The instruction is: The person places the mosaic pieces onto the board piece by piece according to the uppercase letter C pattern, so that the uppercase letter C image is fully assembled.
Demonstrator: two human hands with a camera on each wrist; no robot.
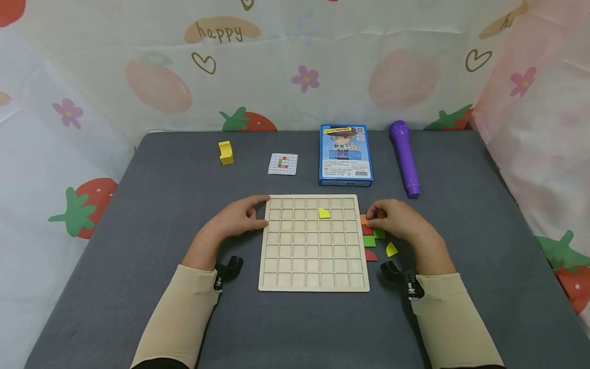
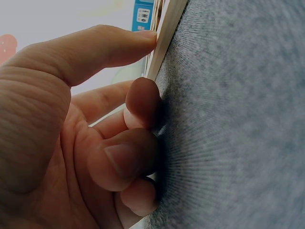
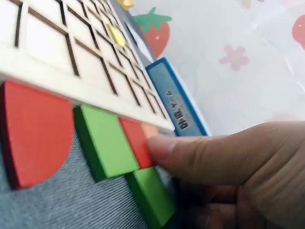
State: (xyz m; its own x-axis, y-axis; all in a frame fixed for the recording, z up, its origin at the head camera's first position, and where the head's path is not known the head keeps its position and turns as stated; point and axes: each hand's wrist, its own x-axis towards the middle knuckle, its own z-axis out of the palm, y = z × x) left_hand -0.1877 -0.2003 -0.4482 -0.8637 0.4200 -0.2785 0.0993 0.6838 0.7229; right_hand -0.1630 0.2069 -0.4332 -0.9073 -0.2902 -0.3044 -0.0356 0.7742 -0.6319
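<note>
A pale wooden grid board (image 1: 314, 294) lies flat on the table, with one yellow quarter-round tile (image 1: 324, 213) in an upper cell. My left hand (image 1: 235, 218) touches the board's left edge with thumb and index finger; its other fingers curl in beside the edge. At the board's right side, my right hand (image 1: 394, 218) pinches an orange tile (image 3: 149, 129) between thumb and index finger. Just beside it lie a red tile (image 3: 137, 143), two green tiles (image 3: 107, 143) and a red quarter-round tile (image 3: 35, 133). A second yellow tile (image 1: 392, 249) lies farther right.
Behind the board are a small pattern card (image 1: 283, 164), a blue box (image 1: 345, 154) and a yellow block (image 1: 226, 152). A purple cylinder (image 1: 405, 159) lies at the back right. Printed cloth (image 1: 304, 102) hangs along the table's back and sides.
</note>
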